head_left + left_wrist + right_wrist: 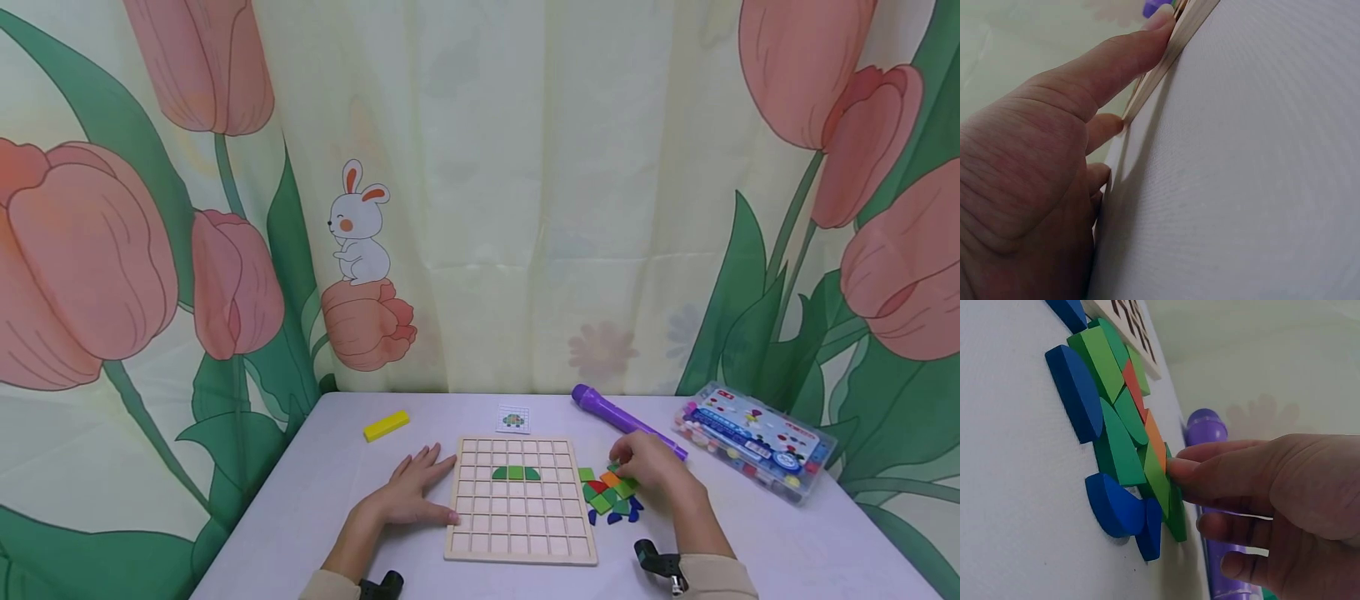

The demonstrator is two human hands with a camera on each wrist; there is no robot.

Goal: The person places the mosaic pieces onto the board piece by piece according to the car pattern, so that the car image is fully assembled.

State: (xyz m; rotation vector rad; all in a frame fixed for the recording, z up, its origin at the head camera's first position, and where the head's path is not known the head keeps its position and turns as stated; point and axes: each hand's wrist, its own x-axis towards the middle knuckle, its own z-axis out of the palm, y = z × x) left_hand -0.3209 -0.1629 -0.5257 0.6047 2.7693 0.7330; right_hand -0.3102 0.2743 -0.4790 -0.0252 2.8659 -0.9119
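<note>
A wooden grid board [516, 532] lies on the table, with a light green square block [515, 472] between two darker green rounded blocks in one row. My left hand [408, 492] spreads at the board's left edge, its thumb on the frame and fingertips by the side. To the right of the board is a pile of coloured blocks [602, 503] in green, orange, red and blue. Over its far side, my right hand [654, 463] pinches a green block [613, 467] between thumb and index finger, close beside an orange block [1155, 440]. The fingertips partly hide the green block.
A small card with a turtle-like picture [513, 419] lies behind the board. Farther left is a yellow bar [386, 426]. A purple tube [626, 418] lies behind the right hand, and a clear plastic case [756, 442] sits at the right. A printed curtain hangs behind the table.
</note>
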